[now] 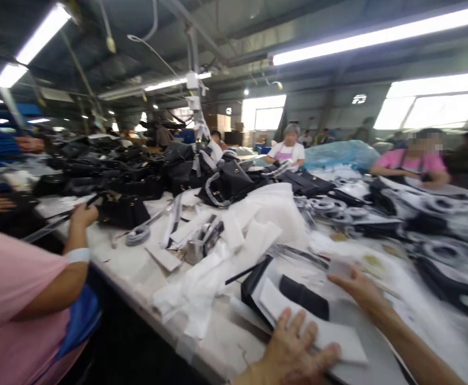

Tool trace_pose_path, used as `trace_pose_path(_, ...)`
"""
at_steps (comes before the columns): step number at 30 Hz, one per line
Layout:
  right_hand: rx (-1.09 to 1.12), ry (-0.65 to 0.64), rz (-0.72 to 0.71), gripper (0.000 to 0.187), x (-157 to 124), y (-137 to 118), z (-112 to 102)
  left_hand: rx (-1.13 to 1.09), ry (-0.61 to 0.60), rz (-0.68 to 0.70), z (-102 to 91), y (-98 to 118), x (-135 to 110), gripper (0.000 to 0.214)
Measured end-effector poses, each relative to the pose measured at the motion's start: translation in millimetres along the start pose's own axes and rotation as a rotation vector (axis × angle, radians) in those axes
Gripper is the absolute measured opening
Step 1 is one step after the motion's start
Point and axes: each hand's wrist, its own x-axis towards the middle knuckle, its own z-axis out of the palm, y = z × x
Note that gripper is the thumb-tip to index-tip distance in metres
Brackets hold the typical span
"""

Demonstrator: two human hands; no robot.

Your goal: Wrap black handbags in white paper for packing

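Note:
My left hand (292, 345) lies with fingers spread on a white padding sheet (348, 339) at the lower right. The sheet rests in an open black bag (253, 283), which lies on its side. A black flap or strap piece (304, 297) sits just beyond my fingers. Farther right, my right hand (360, 289) is raised above the table, with thumb and fingers closed on a small pale block (340, 266); blur hides its exact kind. White foam sheets (274, 208) are piled ahead of both hands.
A co-worker in a pink shirt (21, 299) works close on the left. Black handbags (125, 211) heap along the table (137, 272), with a tape roll (138, 234) near its edge. Wrapped black parts (446, 251) crowd the right. Other people sit across the table.

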Motion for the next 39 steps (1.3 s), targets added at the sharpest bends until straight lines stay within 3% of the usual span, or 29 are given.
trace_pose_path(4,0.212,-0.189,0.046,0.057,-8,-10,-1,-0.084,-0.004,-0.018,-18.9,-7,-1,0.056)
trace_pose_path(6,0.191,-0.258,0.040,0.053,-14,-14,0,-0.101,-0.006,-0.034,-25.1,-7,-1,0.054)
trace_pose_path(9,0.103,-0.211,0.051,0.043,-24,-18,-4,-0.134,-0.020,-0.043,-24.7,-5,0,0.051)
trace_pose_path(12,0.092,-0.170,0.035,0.042,-34,-24,-10,-0.199,-0.114,-0.055,-21.4,-3,0,0.053)
trace_pose_path(17,0.010,-0.206,-0.036,0.037,-66,-36,-18,-0.284,-0.169,-0.095,-21.1,-3,1,0.058)
trace_pose_path(20,-0.092,-0.198,-0.133,0.031,-94,-35,-22,-0.316,-0.171,-0.120,-20.7,-2,3,0.060)
trace_pose_path(23,-0.229,-0.095,-0.277,0.026,-120,-25,-24,-0.348,-0.191,-0.141,-21.7,-1,4,0.064)
trace_pose_path(29,-0.441,0.050,-0.795,0.015,-156,5,-16,-0.508,-0.175,-0.269,-34.7,0,11,0.038)
trace_pose_path(33,-0.592,0.027,-0.895,0.023,-169,6,-10,-0.642,-0.178,-0.397,-46.3,-1,21,0.024)
trace_pose_path(39,-0.632,0.080,-0.955,0.034,-178,0,-6,-0.721,-0.297,-0.360,-55.2,-2,26,0.047)
